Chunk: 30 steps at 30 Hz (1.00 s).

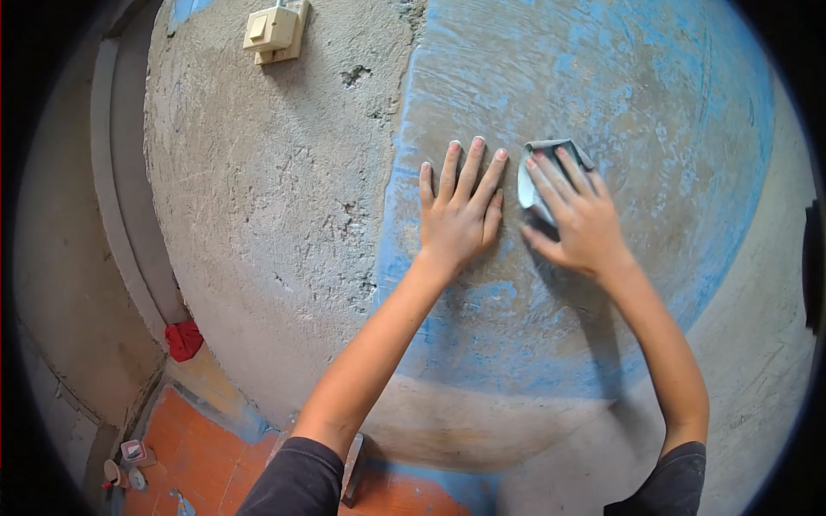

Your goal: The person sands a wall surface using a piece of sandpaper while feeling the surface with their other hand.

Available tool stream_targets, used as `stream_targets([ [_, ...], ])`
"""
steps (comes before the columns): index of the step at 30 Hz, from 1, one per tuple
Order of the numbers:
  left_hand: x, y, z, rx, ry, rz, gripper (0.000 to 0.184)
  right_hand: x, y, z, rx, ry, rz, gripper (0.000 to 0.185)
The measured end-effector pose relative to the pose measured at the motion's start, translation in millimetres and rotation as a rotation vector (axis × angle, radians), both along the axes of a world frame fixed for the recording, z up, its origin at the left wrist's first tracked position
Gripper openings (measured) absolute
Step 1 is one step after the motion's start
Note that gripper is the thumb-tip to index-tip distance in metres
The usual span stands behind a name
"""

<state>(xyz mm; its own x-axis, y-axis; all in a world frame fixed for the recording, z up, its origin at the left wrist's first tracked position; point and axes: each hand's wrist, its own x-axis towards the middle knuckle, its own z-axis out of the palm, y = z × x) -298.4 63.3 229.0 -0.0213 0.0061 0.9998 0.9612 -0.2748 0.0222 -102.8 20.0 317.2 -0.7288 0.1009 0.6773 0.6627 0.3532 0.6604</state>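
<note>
My left hand (459, 206) lies flat on the wall, its fingers spread over a worn blue-painted patch (482, 344). To the right of it, my right hand (581, 211) presses a piece of sandpaper (527, 185) against the same patch. The sandpaper's edges curl up around the fingers, and its pale side shows at the left. Much of the blue paint under both hands is rubbed down to grey-brown. The right thumb is slightly blurred and stands apart from the fingers.
Rough bare plaster (284, 189) covers the wall on the left, with a light switch (271, 30) near the top. A red cloth (183, 340) lies low by the corner. Small containers (114, 473) stand on the orange floor (194, 443). A dark-edged block (352, 469) is beside my left sleeve.
</note>
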Motion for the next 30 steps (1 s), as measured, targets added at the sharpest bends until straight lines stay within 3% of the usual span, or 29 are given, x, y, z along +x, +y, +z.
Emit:
stream_targets([
  [3, 1, 0, -5, -0.007, -0.001, 0.012, 0.053, 13, 7, 25, 0.021, 0.16, -0.003, 0.07],
  [6, 0, -1, -12, -0.016, -0.002, 0.02, 0.052, 4, 12, 5, 0.091, 0.076, -0.066, 0.068],
  [7, 0, -1, -15, -0.019, -0.001, 0.017, 0.052, 3, 7, -3, 0.023, -0.063, -0.08, 0.066],
  [10, 1, 0, -24, -0.017, -0.003, 0.027, 0.052, 12, 19, 12, -0.041, -0.067, -0.06, 0.069],
  [11, 1, 0, -27, -0.014, -0.007, 0.033, 0.052, 10, 23, 19, -0.033, 0.17, 0.033, 0.071],
  [14, 2, -1, -37, -0.017, -0.013, 0.037, 0.051, -1, 42, 29, 0.22, 0.334, -0.021, 0.069],
  [17, 1, 2, -45, -0.031, -0.013, 0.056, 0.052, -19, 28, 0, 0.007, -0.042, -0.11, 0.065],
  [18, 2, 2, -48, -0.038, -0.019, 0.064, 0.052, -20, 27, -10, -0.073, -0.202, 0.011, 0.065],
  [20, 1, 2, -54, -0.045, -0.026, 0.082, 0.053, -13, 35, 5, -0.011, -0.26, 0.024, 0.065],
  [23, -1, 2, -66, -0.057, -0.027, 0.092, 0.054, -2, 49, 46, 0.14, 0.256, 0.086, 0.064],
  [26, -2, 5, -71, -0.051, -0.029, 0.093, 0.054, -13, 55, 50, 0.218, 0.447, 0.134, 0.063],
  [30, -1, 2, -77, -0.076, -0.049, 0.111, 0.054, -35, 37, 3, -0.022, -0.07, 0.118, 0.061],
])
